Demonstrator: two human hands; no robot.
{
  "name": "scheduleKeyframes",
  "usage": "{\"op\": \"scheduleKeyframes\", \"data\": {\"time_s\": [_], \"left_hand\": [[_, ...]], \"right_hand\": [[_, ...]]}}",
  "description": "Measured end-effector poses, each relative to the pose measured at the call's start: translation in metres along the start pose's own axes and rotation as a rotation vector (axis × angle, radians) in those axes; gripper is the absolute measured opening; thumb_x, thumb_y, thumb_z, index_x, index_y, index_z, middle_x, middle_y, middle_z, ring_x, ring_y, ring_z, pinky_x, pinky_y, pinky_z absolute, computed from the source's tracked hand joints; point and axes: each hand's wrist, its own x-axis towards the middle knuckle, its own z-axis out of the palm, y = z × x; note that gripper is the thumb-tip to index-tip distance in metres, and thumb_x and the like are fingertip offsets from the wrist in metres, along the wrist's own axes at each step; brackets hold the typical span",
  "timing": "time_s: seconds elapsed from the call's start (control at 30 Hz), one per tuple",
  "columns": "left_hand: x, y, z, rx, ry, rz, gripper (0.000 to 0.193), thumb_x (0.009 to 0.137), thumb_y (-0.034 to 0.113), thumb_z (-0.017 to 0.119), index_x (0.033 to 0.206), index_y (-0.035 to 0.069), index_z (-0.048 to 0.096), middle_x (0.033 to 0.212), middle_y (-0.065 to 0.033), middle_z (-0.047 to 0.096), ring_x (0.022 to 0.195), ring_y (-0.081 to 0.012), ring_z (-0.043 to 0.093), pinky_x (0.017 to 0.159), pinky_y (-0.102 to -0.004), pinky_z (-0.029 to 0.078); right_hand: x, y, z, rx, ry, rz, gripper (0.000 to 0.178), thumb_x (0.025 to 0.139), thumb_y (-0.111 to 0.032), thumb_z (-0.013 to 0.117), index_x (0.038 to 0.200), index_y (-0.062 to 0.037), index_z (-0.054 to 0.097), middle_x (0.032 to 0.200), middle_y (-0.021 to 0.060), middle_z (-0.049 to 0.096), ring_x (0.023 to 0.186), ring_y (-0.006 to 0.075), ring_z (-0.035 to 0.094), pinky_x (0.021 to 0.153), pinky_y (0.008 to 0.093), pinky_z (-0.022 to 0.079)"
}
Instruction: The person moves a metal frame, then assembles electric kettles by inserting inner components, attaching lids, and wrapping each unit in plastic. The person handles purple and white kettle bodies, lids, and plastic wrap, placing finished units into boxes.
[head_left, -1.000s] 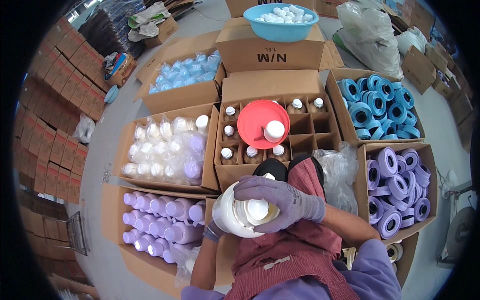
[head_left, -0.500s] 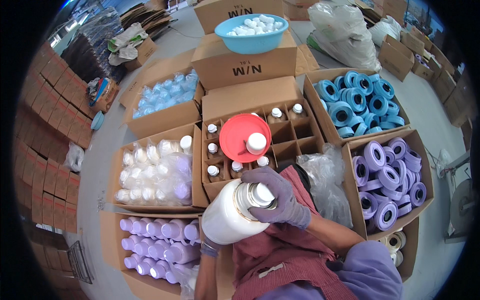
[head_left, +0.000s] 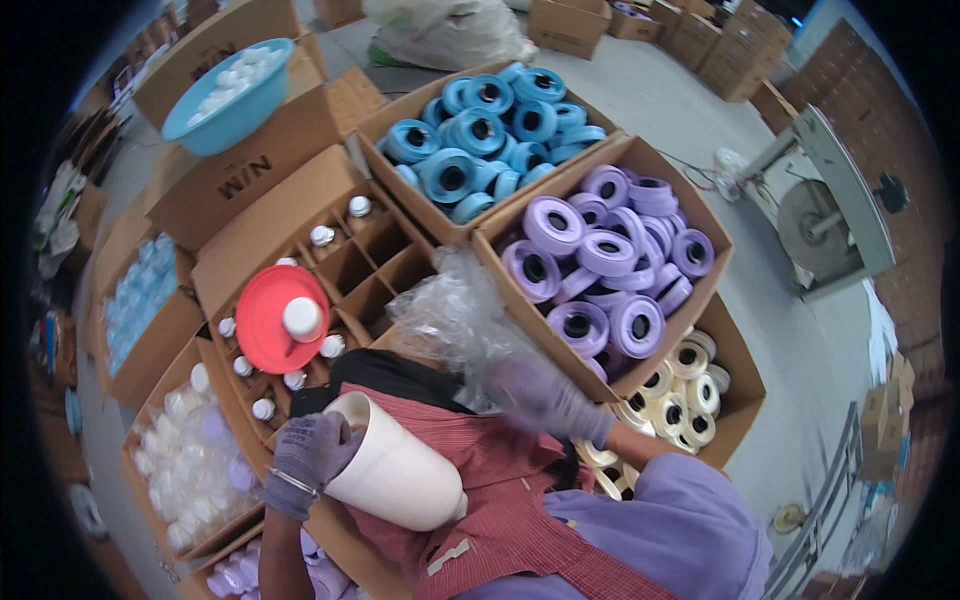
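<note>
A white thermos flask [head_left: 395, 470] lies tilted across my lap, its broad end up toward the left and its narrower end down by my red striped apron. My left hand [head_left: 312, 455], in a grey-purple glove, is closed around the broad end. My right hand [head_left: 545, 400], also gloved, is smeared by motion, so its fingers cannot be made out. It is beside the crumpled clear plastic bags [head_left: 455, 315], just below the box of purple ring-shaped parts [head_left: 605, 250]. Close to its wrist are cream ring-shaped parts [head_left: 690, 395] in another carton.
A divided carton [head_left: 385, 240] holds several white-capped bottles, with a red dish [head_left: 265, 330] and a white cap [head_left: 302, 318] on top. Blue ring-shaped parts [head_left: 475, 135] fill a carton beyond. A blue basin [head_left: 215, 125] holds small white pieces. A grey machine stand [head_left: 835, 215] is at right.
My view has turned to the right. My right hand has let go of the flask's capped end and moved right. The flask has been tipped over, with my left hand now at its broad end.
</note>
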Motion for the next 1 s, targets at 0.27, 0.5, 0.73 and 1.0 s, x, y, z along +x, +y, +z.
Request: {"op": "scheduleKeyframes", "data": {"time_s": [0.27,0.5,0.73,1.0], "left_hand": [[-0.019,-0.026,0.024,-0.388,0.233,0.133,0.025,0.086,0.014,0.063,0.108,0.003,0.066,0.089,-0.0179,0.067,0.079,-0.0337,0.066,0.07,-0.0404,0.051],[-0.01,-0.026,0.017,-0.37,0.086,0.057,0.026,0.089,0.015,0.057,0.108,0.0,0.064,0.093,-0.0189,0.068,0.079,-0.0295,0.067,0.074,-0.0368,0.052],[-0.007,-0.01,0.009,-0.388,0.278,-0.082,0.03,0.088,0.009,0.06,0.117,-0.001,0.062,0.104,-0.0168,0.067,0.094,-0.0284,0.066,0.083,-0.0339,0.051],[-0.019,0.117,-0.036,-0.314,0.376,0.693,0.086,0.068,0.045,0.082,0.139,0.008,0.052,0.145,-0.0174,0.047,0.134,-0.0444,0.039,0.109,-0.0558,0.033]], "right_hand": [[-0.257,0.157,-0.121,-0.599,0.849,1.104,0.035,0.09,-0.021,0.058,0.118,0.0013,0.06,0.107,0.0228,0.064,0.102,0.0396,0.06,0.089,0.045,0.047],[-0.32,0.129,0.045,-0.409,0.189,1.364,0.102,0.065,-0.054,0.082,0.145,-0.0087,0.038,0.151,0.0218,0.031,0.135,0.0428,0.036,0.112,0.0475,0.034],[-0.251,0.049,-0.065,-0.247,-0.374,1.301,0.077,0.071,-0.05,0.08,0.122,0.0017,0.057,0.124,0.0243,0.049,0.112,0.0378,0.058,0.09,0.0408,0.053],[-0.02,-0.083,-0.09,1.337,0.105,0.894,0.063,0.095,-0.046,0.058,0.139,-0.0028,0.046,0.116,0.0082,0.064,0.094,0.0166,0.067,0.07,0.0285,0.058]]}}
